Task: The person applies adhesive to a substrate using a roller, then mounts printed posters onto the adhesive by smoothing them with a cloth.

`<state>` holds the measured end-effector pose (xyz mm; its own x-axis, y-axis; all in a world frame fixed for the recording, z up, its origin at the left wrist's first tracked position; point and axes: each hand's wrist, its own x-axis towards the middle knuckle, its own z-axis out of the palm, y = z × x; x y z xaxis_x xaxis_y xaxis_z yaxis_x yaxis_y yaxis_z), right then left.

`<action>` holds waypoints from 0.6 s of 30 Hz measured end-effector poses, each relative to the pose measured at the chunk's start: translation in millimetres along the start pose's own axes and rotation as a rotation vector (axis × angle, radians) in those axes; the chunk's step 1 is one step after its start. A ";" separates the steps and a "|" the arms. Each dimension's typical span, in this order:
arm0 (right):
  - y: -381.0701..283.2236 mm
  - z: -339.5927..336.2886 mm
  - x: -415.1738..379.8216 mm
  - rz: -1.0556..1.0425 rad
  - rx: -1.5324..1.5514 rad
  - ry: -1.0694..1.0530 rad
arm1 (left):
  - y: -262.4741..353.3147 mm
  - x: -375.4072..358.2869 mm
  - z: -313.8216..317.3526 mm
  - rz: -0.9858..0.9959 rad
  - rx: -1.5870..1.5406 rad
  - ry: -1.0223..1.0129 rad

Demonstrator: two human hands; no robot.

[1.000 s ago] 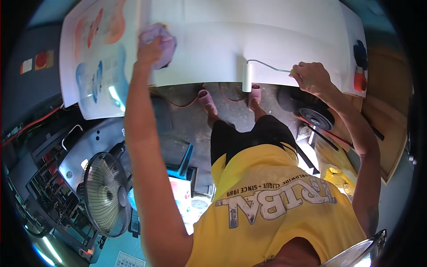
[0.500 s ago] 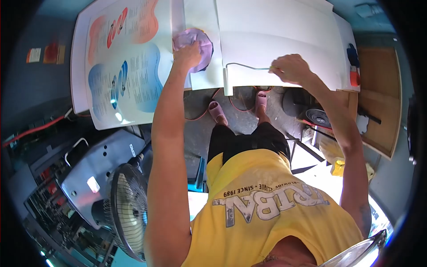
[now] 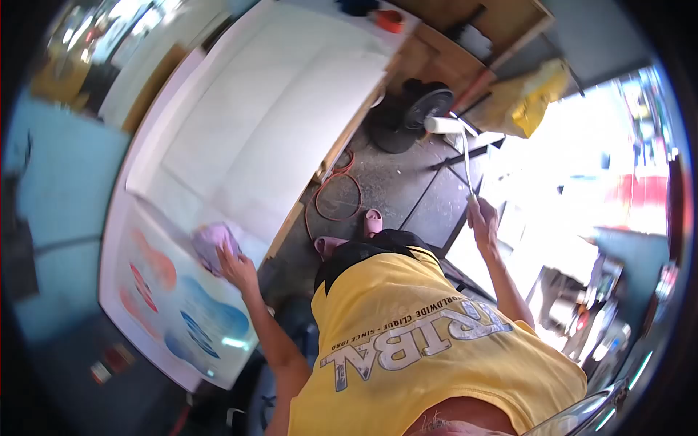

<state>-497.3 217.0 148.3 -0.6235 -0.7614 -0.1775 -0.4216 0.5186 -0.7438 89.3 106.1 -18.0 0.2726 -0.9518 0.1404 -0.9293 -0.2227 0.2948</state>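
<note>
My left hand (image 3: 238, 267) presses on a crumpled light-purple cloth (image 3: 210, 245), fingers bent onto it. The cloth rests on the table where a printed sheet (image 3: 163, 312) meets plain white sheeting (image 3: 251, 123). Orange and blue blobs, pictures of footwear and small text cover the printed sheet. My right hand (image 3: 483, 220) is closed around the handle of a small paint roller. The roller's white sleeve (image 3: 442, 125) points up and away at the end of a thin bent wire frame, held in the air off the table's right side.
A black floor fan (image 3: 425, 109) stands by the table's edge. An orange cord (image 3: 340, 192) loops across the floor near my pink slippers (image 3: 373, 221). An orange-red roll (image 3: 389, 21) sits at the table's far corner. A yellow sack (image 3: 534, 109) is on the right, near a bright opening.
My view has turned to the right. The roller has lifted off the white sheet and swung to the right, out over the floor. My left hand stays on the cloth.
</note>
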 end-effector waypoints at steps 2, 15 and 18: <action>66.6 -14.9 -35.8 0.164 0.264 0.222 | 14.0 -6.8 -15.5 -0.041 0.034 -0.102; 284.6 -41.9 -153.4 0.679 0.211 0.989 | 25.7 108.5 -37.8 0.071 0.368 -0.555; 304.2 -44.1 -162.4 0.633 0.118 1.016 | 47.7 96.7 -62.7 -0.163 0.256 -0.468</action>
<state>-553.4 515.5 -20.8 -0.9545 0.2978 0.0170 0.1768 0.6108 -0.7718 87.0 16.6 68.9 0.3328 -0.8798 -0.3395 -0.9309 -0.3640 0.0307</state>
